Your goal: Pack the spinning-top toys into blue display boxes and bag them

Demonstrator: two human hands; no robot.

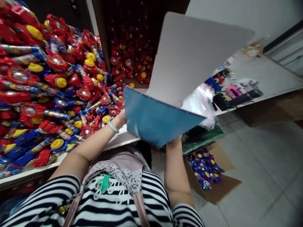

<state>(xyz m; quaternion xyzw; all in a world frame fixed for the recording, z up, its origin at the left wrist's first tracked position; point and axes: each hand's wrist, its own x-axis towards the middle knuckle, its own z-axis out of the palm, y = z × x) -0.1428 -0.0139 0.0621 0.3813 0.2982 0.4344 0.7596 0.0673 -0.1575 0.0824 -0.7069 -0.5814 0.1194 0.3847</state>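
Observation:
A large box-like object with a blue outer side [158, 116] and a raised light-grey flap [189, 56] is held up in front of my chest. At its left edge is my left hand [122, 118], gripping it, with most of the fingers hidden behind the blue side. My right hand [174, 142] grips its lower right edge from below, its fingers largely covered. Red and blue toys with yellow discs [56, 82] lie heaped on the table just left of the blue object.
An open cardboard box [222, 186] of blue toys stands on the floor at the right. Above it are a green bag [203, 137] and a clear plastic bag [199, 101]. A dark bin [132, 41] of red toys is behind. A white shelf [267, 75] holds small items.

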